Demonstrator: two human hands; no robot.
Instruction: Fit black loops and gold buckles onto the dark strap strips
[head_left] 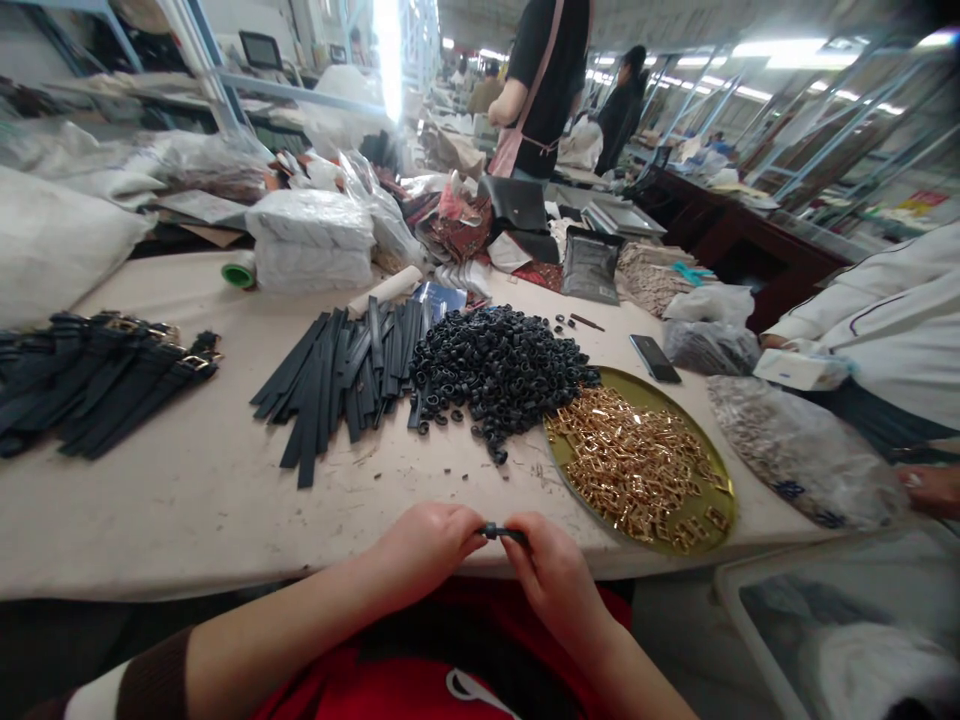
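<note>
My left hand (439,540) and my right hand (551,560) meet at the table's front edge, both closed on a short dark strap (492,531) that stretches between their fingertips. A small dark loop appears to sit round the strap. Beyond my hands lies a pile of small black loops (502,365), with flat black strips (322,375) fanned out to its left. Gold buckles (637,465) fill a round gold tray (726,515) at the right. At the far left, black belts with buckles (112,375) are heaped.
A phone (654,358) lies behind the tray, near a thin brown tool (586,322). Plastic-wrapped bundles (311,235) line the table's back. A clear bag (806,450) and a white-sleeved person (892,310) are at the right. Another person (547,90) stands beyond the table.
</note>
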